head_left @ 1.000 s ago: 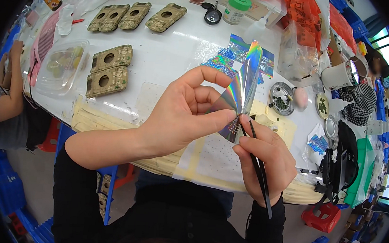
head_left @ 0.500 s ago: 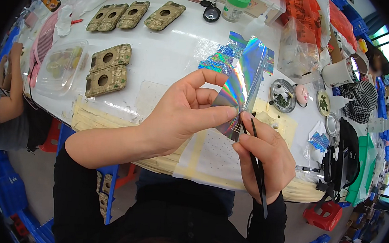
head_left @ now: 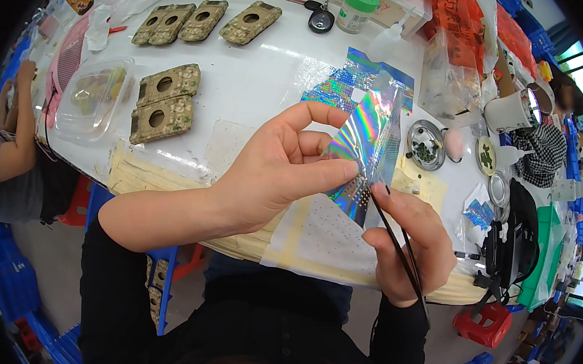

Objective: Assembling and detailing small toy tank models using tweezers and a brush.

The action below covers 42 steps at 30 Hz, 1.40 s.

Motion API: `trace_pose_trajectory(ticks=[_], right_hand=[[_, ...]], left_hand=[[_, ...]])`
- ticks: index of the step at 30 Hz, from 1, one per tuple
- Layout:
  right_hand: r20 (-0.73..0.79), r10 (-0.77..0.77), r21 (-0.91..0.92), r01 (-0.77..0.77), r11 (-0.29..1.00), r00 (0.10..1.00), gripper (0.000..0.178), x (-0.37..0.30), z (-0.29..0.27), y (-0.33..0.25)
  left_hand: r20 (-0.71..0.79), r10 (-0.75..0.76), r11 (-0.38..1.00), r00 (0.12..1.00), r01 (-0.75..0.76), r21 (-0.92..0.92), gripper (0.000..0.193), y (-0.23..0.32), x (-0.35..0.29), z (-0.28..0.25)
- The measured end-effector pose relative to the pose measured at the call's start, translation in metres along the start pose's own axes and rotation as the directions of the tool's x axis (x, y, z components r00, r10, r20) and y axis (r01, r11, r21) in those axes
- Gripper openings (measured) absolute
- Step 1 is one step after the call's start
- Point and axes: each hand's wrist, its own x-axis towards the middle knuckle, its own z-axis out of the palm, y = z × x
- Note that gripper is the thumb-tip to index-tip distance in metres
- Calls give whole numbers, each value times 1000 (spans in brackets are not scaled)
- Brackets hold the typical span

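My left hand (head_left: 273,156) pinches a shiny rainbow holographic film (head_left: 372,127) between thumb and fingers, above the table. Small dots or beads show near the film's lower end. Black tweezers (head_left: 405,263) rest in my right hand (head_left: 420,243), its index fingertip close to the film's lower right edge; whether the tips touch the film is hard to see. Below lies a white sheet (head_left: 328,236) with many tiny dark specks. More holographic film (head_left: 329,89) lies flat behind my hands. Camouflage-patterned model hulls, each with a round hole, stand at left, including one pair (head_left: 161,120).
A round metal dish (head_left: 426,145) with small green pieces sits to the right. A clear plastic box (head_left: 92,101) is at left, a green-lidded jar (head_left: 357,10) at the back. Plastic bags (head_left: 451,71) and a black bag (head_left: 522,227) line the right side. Another person's arm (head_left: 19,119) shows far left.
My right hand has shifted slightly right and down, its fingers loosening from the film while keeping the tweezers. The film's face has turned a little in my left hand.
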Motion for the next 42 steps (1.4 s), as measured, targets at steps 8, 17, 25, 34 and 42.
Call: trace_pose_trajectory(ticks=[8, 17, 25, 34, 42], right_hand=[[68, -90, -194, 101, 976, 994, 37, 3, -8, -8], [98, -154, -261, 175, 949, 983, 37, 2, -2, -6], [95, -163, -275, 184, 944, 982, 36, 1, -1, -5], [111, -165, -283, 190, 940, 980, 36, 1, -2, -6], [103, -173, -282, 195, 939, 980, 32, 2, -2, -5]], left_hand=[[17, 46, 999, 999, -46, 26, 46, -1, 2, 3], [22, 39, 999, 999, -39, 9, 46, 0, 0, 3], [28, 46, 999, 999, -46, 16, 47, -1, 0, 3], [30, 41, 999, 999, -42, 26, 47, -1, 0, 3], [27, 47, 998, 999, -48, 46, 46, -2, 0, 3]])
